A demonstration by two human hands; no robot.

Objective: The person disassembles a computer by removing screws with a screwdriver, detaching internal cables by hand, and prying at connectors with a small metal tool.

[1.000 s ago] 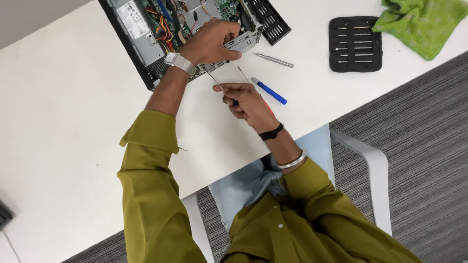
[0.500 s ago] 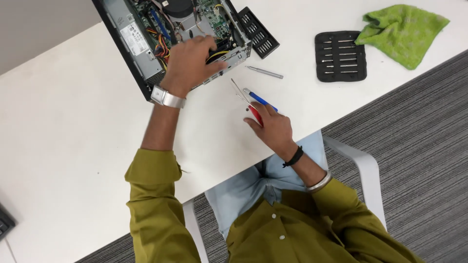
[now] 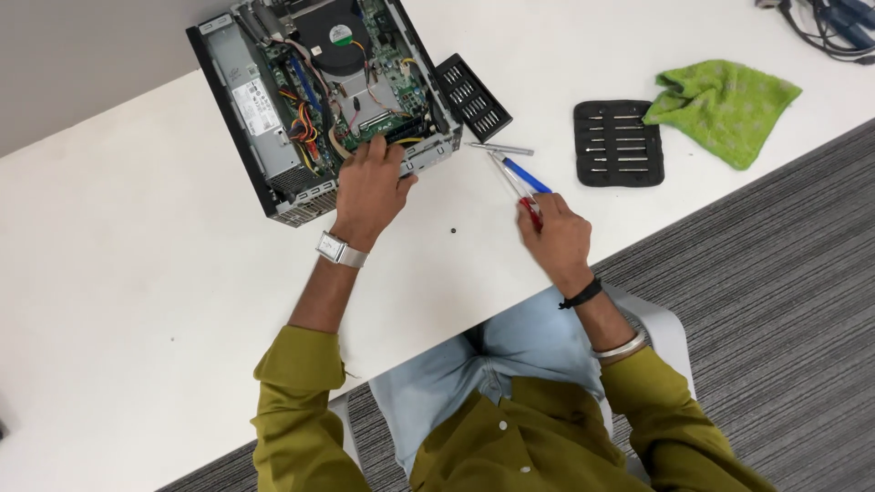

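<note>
Right hand (image 3: 558,239) clenched on red-handled screwdriver (image 3: 521,189), slim shaft pointing toward open computer case (image 3: 273,173); left hand (image 3: 369,187) fingers curled on case edge.

A broad white tabletop (image 3: 109,301) fills most of the view, running at a slant from the lower left to the upper right. Its surface is smooth and evenly lit, with soft shadows and no glare. Beyond its far edge, in the upper left corner, a plain grey surface (image 3: 82,64) shows; whether it is wall or floor cannot be told. On the near side lies a grey carpet (image 3: 784,301) with fine parallel stripes, covering the right and lower part of the view. A pale chair (image 3: 670,337) stands on the carpet at the tabletop's near edge, only its edges visible.
</note>
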